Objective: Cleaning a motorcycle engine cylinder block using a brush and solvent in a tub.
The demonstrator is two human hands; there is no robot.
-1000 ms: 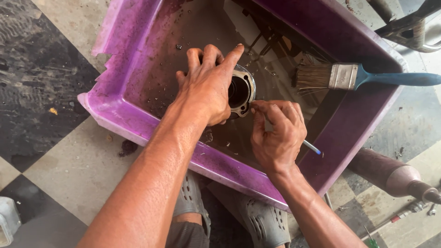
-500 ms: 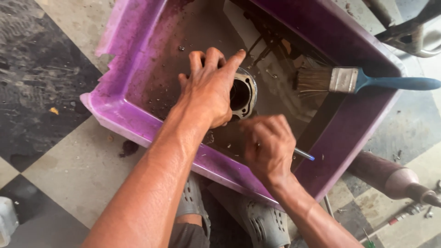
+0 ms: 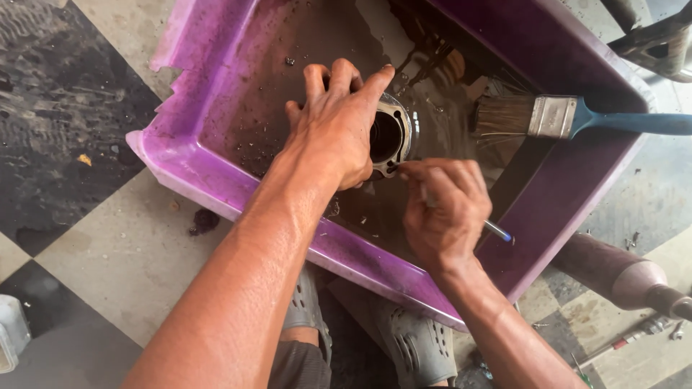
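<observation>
Count: 1 purple plastic tub [image 3: 209, 180]; 1 metal cylinder part [image 3: 393, 137]; 1 paintbrush [image 3: 569, 117]; 2 hands; 2 grey clogs, bottom centre.

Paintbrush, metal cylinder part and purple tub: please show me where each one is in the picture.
Paintbrush [image 3: 553, 117], head view: on its metal band.
Metal cylinder part [image 3: 398, 133], head view: on its round rim, beside the left hand [image 3: 339, 133].
Purple tub [image 3: 216, 189], head view: on its near left rim.
</observation>
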